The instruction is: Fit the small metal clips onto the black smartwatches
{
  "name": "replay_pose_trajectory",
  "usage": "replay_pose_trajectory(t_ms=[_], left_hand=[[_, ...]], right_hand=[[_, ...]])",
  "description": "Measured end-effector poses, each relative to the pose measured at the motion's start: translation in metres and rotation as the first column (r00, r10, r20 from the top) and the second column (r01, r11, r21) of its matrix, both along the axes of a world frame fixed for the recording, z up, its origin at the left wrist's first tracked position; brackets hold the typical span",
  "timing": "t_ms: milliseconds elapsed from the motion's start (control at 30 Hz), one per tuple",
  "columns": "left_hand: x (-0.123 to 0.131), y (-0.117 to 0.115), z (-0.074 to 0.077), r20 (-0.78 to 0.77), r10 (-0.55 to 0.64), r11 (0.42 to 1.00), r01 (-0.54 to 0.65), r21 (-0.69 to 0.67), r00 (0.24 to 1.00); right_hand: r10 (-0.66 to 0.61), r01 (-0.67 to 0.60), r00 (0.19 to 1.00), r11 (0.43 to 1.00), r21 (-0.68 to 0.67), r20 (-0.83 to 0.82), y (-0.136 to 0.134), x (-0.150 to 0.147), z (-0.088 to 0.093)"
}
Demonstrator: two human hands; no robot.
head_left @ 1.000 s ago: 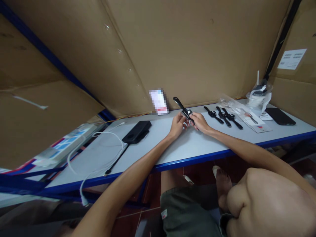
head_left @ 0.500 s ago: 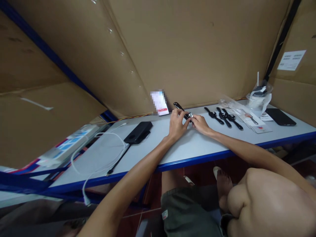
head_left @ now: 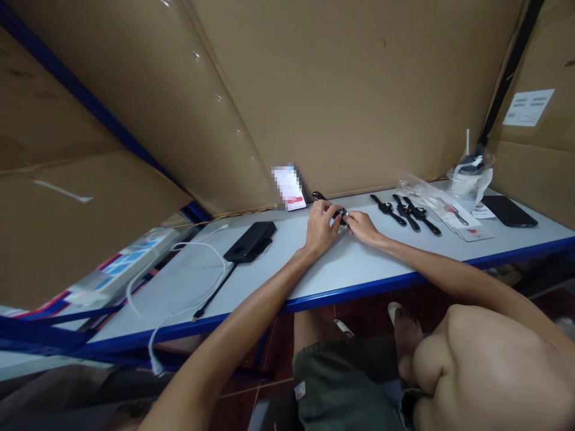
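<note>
Over the back middle of the table, a black spokeshave is between my two hands, one handle slanting up and left past my fingers. My left hand is closed around its middle, thumb and fingertips near a small shiny part. From the other side, the fingers of my right hand pinch at the same middle section. My fingers hide most of its body, so the exact part my right hand holds cannot be made out. To the right lie several more black spokeshaves, side by side on the table.
A lit phone leans on the cardboard wall behind my hands. Left are a black power bank and a white cable. Right are packaging cards, a bagged cup and a dark phone. The table's blue edge runs in front.
The spokeshave has tilted slightly between my hands, its visible handle now lower and shorter in view. Both hands keep their hold with small finger shifts. The other things stay put.
</note>
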State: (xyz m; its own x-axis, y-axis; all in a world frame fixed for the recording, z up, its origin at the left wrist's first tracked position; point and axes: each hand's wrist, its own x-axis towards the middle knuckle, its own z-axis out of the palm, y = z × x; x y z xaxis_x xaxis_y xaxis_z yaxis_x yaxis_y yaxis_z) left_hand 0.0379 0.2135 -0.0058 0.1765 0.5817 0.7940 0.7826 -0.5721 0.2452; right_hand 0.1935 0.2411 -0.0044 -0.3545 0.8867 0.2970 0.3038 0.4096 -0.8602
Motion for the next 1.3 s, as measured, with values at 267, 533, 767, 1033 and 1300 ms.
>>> replay_pose_trajectory(t_ms=[267, 533, 767, 1033, 1300], left_hand=[[-0.0013, -0.0004, 0.0002, -0.088, 0.01, 0.999, -0.006, 0.053, 0.996], [0.0, 0.0004, 0.0005, -0.149, 0.026, 0.994, -0.011, 0.105, 0.988], [-0.0001, 0.0001, 0.0019, -0.224, 0.05, 0.993, -0.024, 0.119, 0.973], [-0.0026, 0.0033, 0.002, -0.324, 0.056, 0.994, -0.022, 0.107, 0.944], [-0.0087, 0.0054, 0.0022, 0.126, 0.007, 0.985, -0.028, 0.168, 0.992]], right_hand=[[-0.006, 0.007, 0.999, 1.0, -0.013, 0.036, 0.0, -0.0012, -0.0008], [-0.016, 0.017, 0.997, 1.0, -0.016, 0.077, -0.0023, -0.0015, 0.0004], [-0.006, 0.007, 0.998, 1.0, -0.017, 0.058, -0.0026, -0.0015, -0.0007], [0.019, -0.018, 1.0, 0.999, -0.041, 0.019, -0.0024, -0.0009, -0.0019], [0.005, -0.033, 0.985, 0.986, -0.162, -0.174, -0.0057, 0.0007, 0.0073]])
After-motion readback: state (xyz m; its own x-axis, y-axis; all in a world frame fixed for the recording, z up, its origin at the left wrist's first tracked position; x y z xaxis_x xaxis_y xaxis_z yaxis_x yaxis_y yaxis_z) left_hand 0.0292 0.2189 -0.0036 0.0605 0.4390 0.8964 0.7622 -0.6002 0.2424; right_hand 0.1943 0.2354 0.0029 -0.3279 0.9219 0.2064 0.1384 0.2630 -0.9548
